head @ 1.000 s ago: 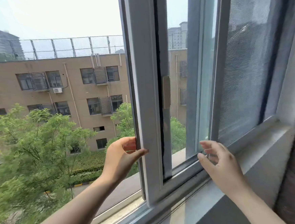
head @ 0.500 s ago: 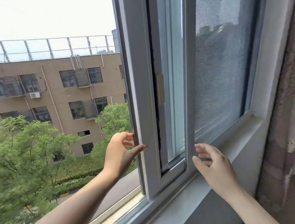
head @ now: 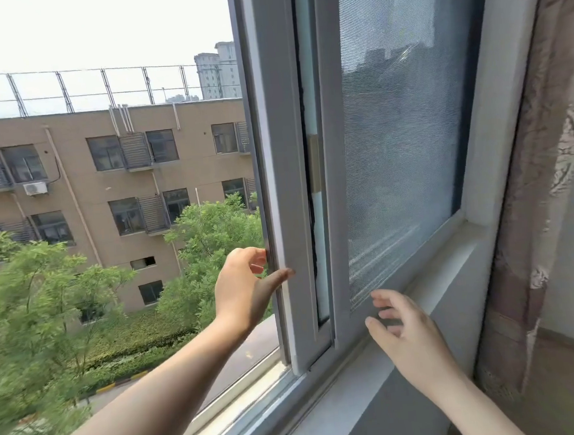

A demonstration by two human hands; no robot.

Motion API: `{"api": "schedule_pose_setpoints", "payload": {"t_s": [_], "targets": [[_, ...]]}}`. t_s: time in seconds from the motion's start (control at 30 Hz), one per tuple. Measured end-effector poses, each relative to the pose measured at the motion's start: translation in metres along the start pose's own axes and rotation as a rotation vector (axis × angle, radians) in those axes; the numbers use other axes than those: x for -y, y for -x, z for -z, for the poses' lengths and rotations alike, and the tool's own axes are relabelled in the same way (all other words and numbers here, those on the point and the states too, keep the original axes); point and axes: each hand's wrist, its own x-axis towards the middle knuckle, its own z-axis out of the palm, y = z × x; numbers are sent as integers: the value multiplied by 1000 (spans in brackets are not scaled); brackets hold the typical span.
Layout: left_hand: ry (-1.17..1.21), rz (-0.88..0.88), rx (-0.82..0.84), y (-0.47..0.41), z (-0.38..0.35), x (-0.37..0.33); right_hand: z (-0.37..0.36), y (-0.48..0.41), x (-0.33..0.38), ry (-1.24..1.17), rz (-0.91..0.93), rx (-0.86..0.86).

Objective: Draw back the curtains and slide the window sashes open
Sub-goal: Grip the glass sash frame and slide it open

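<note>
A grey sliding window sash (head: pixel 287 169) stands upright in the middle of the view, its edge stile overlapping a mesh screen panel (head: pixel 399 133) on the right. My left hand (head: pixel 246 289) grips the sash's left edge low down, thumb on the inner face and fingers curled around the outside. My right hand (head: pixel 408 334) hovers open with spread fingers at the screen panel's bottom corner, just above the sill (head: pixel 332 416). A patterned brown curtain (head: pixel 534 197) hangs drawn back at the far right.
Left of the sash the window is open to the outside, with green trees (head: pixel 38 305) and a tan building (head: pixel 111 183) beyond. The bottom track (head: pixel 238 396) runs diagonally toward the lower left.
The sash has slid to the right with my left hand on it, and the gap between it and the screen panel's stile has shrunk to a narrow strip. My right hand has stayed near the screen's bottom corner.
</note>
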Motion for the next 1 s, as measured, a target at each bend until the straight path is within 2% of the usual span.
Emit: {"api": "schedule_pose_setpoints", "payload": {"t_s": [0.23, 0.47, 1.0], "targets": [[21, -19, 4, -16, -29, -9, 8, -13, -14, 16, -2, -30], [96, 16, 10, -20, -27, -9, 4, -21, -23, 25, -37, -40], [88, 4, -28, -3, -34, -15, 7, -18, -8, -40, -33, -26]]}}
